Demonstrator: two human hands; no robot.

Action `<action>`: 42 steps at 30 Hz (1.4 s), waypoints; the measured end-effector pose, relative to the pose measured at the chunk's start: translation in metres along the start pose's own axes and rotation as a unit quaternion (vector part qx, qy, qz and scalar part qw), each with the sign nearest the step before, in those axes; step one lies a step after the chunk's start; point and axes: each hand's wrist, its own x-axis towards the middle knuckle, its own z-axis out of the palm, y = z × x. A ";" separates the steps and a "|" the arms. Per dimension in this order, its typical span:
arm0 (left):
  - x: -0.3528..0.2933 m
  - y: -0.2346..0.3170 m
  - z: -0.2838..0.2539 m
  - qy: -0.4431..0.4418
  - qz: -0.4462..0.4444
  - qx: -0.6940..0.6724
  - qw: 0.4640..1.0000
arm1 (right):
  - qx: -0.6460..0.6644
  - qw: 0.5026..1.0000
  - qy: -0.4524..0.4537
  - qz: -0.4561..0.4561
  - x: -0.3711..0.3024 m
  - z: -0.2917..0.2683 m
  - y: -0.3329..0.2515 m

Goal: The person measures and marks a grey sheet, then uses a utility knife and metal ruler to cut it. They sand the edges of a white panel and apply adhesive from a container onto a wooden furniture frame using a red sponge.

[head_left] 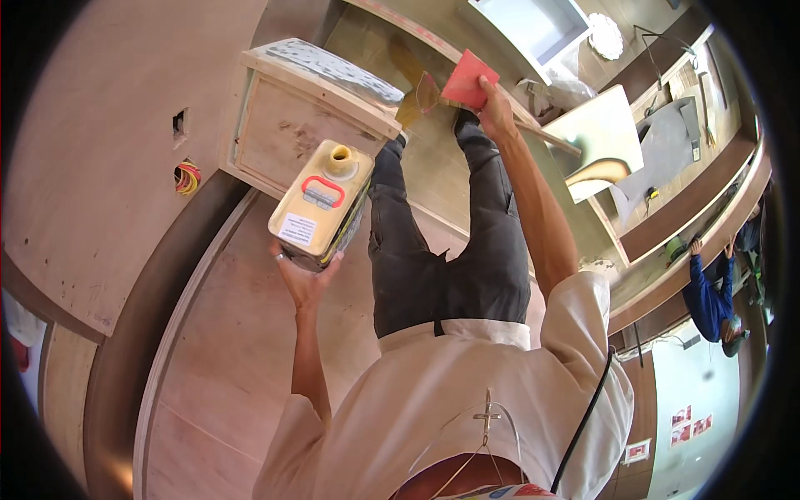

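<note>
My left hand (302,271) is closed around the lower end of a rectangular metal can (304,225). The can is tilted, and its yellowish top shows an uncapped round spout, a red-rimmed handle and a white label. A thin red square piece (469,81), which looks like a flat spreader, is pinched in my right hand (495,108) out over the floor by my feet. Just left of the can stands a wooden box-like cabinet (292,129), its upper face covered with whitish smears.
A wall panel at left has a cutout with coiled wires (187,177). On the right lie a white drawer-like box (537,29), a pale board (596,137) and grey sheet material (667,142). Beyond a curved wooden counter, another person (712,296) in blue rests hands on its edge.
</note>
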 end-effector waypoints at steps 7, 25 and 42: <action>-0.007 -0.042 -0.029 -0.018 -0.013 0.016 1.000 | -0.028 0.999 0.037 -0.024 -0.003 -0.005 0.042; 0.020 -0.020 -0.036 -0.003 0.035 0.093 0.995 | -0.097 0.992 0.004 -0.075 0.006 -0.011 0.026; 0.032 -0.010 -0.031 0.008 0.002 0.070 0.997 | -0.270 0.883 -0.381 0.051 -0.023 0.054 0.004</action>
